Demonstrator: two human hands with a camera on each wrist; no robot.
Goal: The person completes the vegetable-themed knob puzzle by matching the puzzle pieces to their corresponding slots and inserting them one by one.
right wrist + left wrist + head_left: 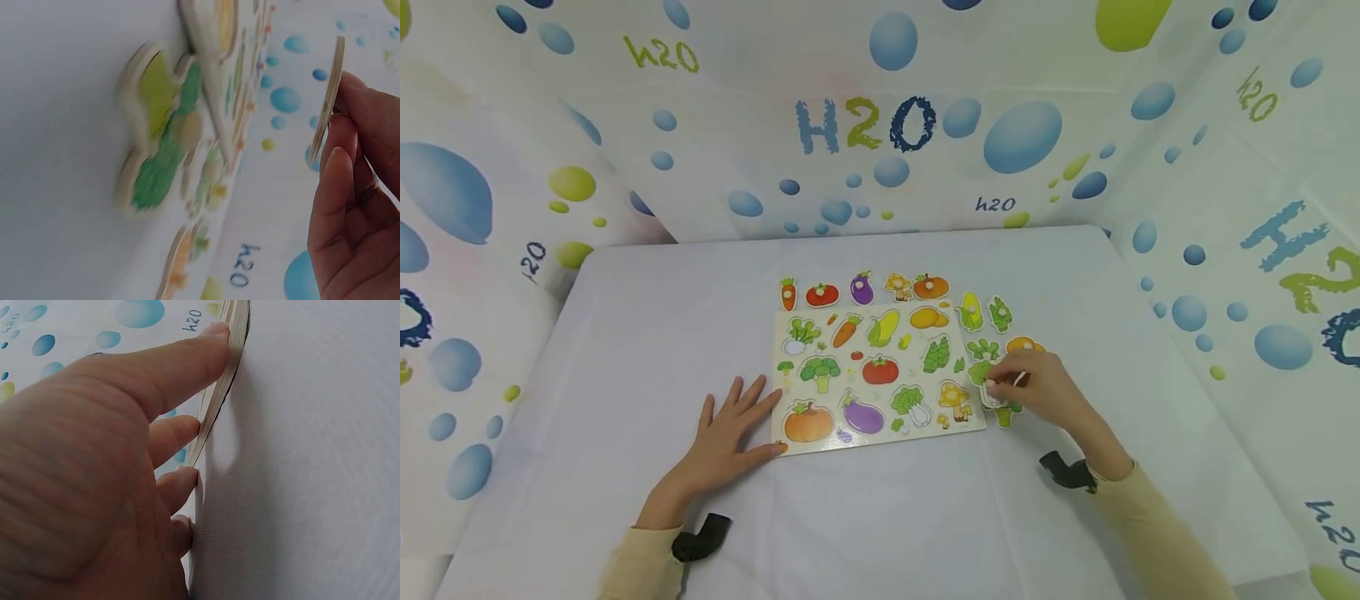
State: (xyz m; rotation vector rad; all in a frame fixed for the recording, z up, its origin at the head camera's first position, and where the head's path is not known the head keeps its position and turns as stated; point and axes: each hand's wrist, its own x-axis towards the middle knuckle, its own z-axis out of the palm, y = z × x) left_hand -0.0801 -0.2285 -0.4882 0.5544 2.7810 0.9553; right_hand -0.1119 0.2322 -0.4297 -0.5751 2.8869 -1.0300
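My right hand (1037, 387) pinches a bok choy puzzle piece (979, 372) with a green top and white lower part, just off the board's right side. The right wrist view shows this thin wooden piece (328, 100) edge-on between thumb and fingers. Below it lies a broccoli piece (162, 137), partly covered in the head view. My left hand (722, 442) is spread, with thumb and fingertips touching the left edge of the wooden vegetable puzzle board (850, 387). In the left wrist view, the fingers (181, 369) rest along that board edge (215, 394).
Along the board's far edge lie carrot (787, 294), tomato (822, 295), eggplant (862, 288), mushroom (897, 287) and pumpkin (931, 287) pieces. Corn (971, 312), a green vegetable (1000, 314), a leafy-topped piece (982, 349) and a yellow-orange piece (1022, 343) sit at right on the white-covered table (895, 517).
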